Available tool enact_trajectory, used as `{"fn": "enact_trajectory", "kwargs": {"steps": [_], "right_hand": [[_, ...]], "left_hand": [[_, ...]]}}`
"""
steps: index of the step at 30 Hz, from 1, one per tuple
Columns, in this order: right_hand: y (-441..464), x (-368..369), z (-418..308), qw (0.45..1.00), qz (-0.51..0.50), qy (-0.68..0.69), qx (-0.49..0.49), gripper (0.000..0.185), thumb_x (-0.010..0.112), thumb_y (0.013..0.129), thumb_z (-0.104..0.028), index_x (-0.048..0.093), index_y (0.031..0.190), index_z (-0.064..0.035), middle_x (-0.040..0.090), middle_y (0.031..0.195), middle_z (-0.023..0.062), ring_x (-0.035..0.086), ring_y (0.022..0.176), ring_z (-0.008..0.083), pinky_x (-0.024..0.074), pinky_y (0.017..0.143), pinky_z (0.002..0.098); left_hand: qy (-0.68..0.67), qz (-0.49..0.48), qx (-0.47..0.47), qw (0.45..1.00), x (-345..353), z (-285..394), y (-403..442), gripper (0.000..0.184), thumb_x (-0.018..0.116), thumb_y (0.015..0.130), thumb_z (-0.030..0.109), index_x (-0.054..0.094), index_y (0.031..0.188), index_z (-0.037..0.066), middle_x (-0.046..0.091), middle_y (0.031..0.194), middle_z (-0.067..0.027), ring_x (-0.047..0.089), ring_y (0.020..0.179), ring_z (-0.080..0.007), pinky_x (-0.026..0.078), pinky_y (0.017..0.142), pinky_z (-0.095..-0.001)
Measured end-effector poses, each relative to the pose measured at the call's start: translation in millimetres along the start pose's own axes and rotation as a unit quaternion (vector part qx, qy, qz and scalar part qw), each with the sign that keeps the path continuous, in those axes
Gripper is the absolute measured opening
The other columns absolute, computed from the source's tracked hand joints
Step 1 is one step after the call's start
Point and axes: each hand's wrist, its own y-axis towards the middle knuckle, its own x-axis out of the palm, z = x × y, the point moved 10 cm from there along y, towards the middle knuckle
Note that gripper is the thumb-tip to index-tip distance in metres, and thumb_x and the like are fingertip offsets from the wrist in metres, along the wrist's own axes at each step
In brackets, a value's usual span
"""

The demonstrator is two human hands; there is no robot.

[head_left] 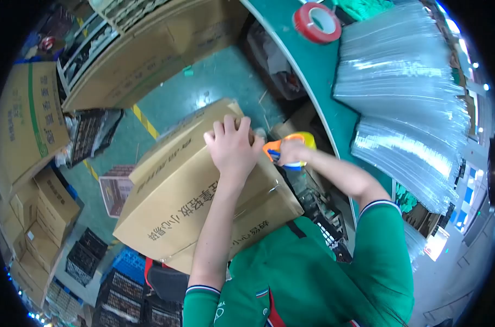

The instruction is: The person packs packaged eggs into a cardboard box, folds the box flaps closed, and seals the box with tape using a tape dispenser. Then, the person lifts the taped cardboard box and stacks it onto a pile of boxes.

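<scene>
A large brown cardboard box (185, 199) with printed characters stands tilted in front of my body. My left hand (234, 144) lies on its upper edge, the fingers bent over the far side; whatever is under the fingertips is hidden. Just right of the box, my right hand (292, 151) is wrapped round an orange, yellow and blue tape dispenser (307, 140), held close to the box's right end.
A green table (324, 98) curves along the right, bearing a red tape roll (317, 23) and stacks of clear plastic sheets (394, 71). Large cartons (32, 114) stand at the left. A pink crate (115, 188) and black trays (86, 256) sit on the floor.
</scene>
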Motion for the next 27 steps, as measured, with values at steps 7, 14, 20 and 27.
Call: {"fn": "enact_trajectory", "kwargs": {"steps": [7,14,20,27], "right_hand": [[44.5,15.3,23.1,0.978,0.203,-0.012,0.042,0.077,0.061,0.072,-0.057,0.052,0.117,0.0039,0.065,0.101,0.0172,0.065,0.092,0.0306,0.05,0.076,0.0404],[-122.7,-145.3,48.8,0.755,0.484,0.442,0.016,0.071,0.07,0.067,-0.052,0.048,0.109,0.0016,0.064,0.094,0.0205,0.063,0.087,0.0354,0.0492,0.075,0.0416],[-282.8,-284.6,66.2,0.594,0.696,0.399,-0.062,0.061,0.076,0.069,-0.036,0.049,0.112,-0.0021,0.061,0.1,0.0182,0.06,0.092,0.037,0.047,0.079,0.0409],[-192.7,-316.9,150.1,0.665,0.693,0.24,0.143,0.055,0.072,0.068,-0.037,0.053,0.1,0.0025,0.063,0.092,0.02,0.06,0.089,0.0329,0.0418,0.083,0.0397]], "left_hand": [[0.011,-0.023,0.0,1.0,-2.3,8.7,22.3,0.027,0.064,0.066,0.029,0.064,0.089,0.014,0.051,0.094,-0.008,0.048,0.091,-0.0262,0.034,0.078,-0.0389],[0.005,-0.013,0.034,0.999,4.8,-5.2,64.6,0.027,0.06,0.077,0.032,0.065,0.097,0.015,0.049,0.116,-0.0132,0.044,0.11,-0.0299,0.032,0.093,-0.044],[0.072,-0.116,0.14,0.981,15.3,17.5,11.8,0.043,0.057,0.083,0.035,0.054,0.124,0.022,0.033,0.143,-0.0117,0.032,0.129,-0.0304,0.024,0.106,-0.0452],[0.055,-0.115,0.143,0.982,15.3,28.0,-37.4,0.053,0.06,0.079,0.034,0.049,0.13,0.022,0.035,0.143,-0.0055,0.033,0.128,-0.0283,0.024,0.105,-0.0435]]}}
